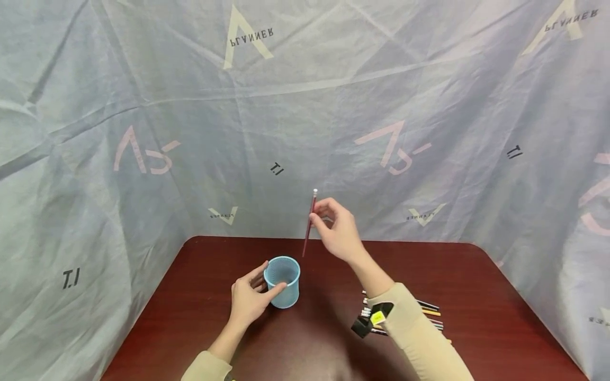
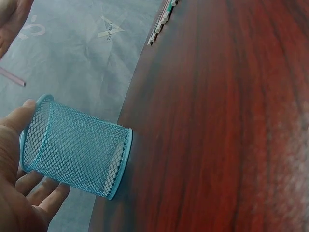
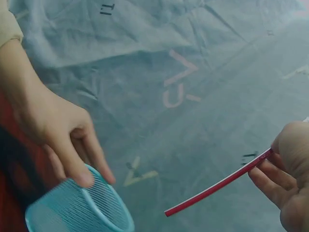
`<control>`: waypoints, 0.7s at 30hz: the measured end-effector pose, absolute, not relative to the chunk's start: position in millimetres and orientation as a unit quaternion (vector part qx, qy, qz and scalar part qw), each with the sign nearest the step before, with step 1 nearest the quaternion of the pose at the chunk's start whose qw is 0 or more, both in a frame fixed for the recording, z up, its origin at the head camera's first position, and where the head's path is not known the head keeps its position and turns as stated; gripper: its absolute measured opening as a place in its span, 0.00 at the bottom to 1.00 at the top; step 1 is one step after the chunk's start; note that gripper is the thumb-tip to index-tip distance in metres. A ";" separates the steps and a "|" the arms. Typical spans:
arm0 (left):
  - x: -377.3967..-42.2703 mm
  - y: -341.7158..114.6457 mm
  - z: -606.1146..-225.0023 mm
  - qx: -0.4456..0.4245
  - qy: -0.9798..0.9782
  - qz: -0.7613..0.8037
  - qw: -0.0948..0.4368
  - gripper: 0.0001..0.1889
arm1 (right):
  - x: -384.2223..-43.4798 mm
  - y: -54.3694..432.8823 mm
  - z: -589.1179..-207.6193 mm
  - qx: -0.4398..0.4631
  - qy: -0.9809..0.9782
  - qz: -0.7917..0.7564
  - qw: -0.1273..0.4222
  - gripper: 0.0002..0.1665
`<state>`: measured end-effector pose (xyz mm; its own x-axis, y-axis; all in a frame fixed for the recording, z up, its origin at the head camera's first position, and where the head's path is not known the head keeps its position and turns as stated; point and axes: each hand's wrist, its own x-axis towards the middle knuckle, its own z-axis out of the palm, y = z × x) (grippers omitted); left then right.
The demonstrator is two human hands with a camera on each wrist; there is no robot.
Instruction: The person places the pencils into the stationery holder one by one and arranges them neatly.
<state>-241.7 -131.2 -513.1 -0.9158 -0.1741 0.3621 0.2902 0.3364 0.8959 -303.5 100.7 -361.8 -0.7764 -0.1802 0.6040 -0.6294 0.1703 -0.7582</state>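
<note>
A light blue mesh pen cup (image 1: 287, 297) stands upright on the dark red table (image 1: 209, 264). My left hand (image 1: 249, 299) grips it from the left, thumb at the near rim and fingers round the far side. In the left wrist view the mesh cup (image 2: 79, 147) shows nothing inside. Up and to the right of the cup, my right hand (image 1: 339, 233) pinches a dark red pencil (image 1: 308, 227) between thumb and fingers. Its white eraser end points up, and the lower end hangs beside the cup's rim, apart from it. The right wrist view shows this red pencil (image 3: 212, 190) too.
Several pencils (image 1: 432, 313) in different colours lie on the table at the right, partly hidden beneath my right forearm (image 1: 414, 328). A black device with a yellow label (image 1: 378, 317) sits on that wrist. Grey printed cloth (image 1: 305, 132) hangs behind the table and along both sides.
</note>
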 end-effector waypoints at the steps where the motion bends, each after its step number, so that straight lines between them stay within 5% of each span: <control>1: -240.8 -131.8 -512.8 -0.035 -0.793 -0.574 0.201 0.39 | -304.7 94.7 -365.1 0.274 -0.745 0.579 0.188 0.06; 21: -242.6 -136.6 -511.2 -0.051 -0.802 -0.562 0.193 0.40 | -318.3 25.2 -411.6 0.289 -0.845 0.437 0.110 0.04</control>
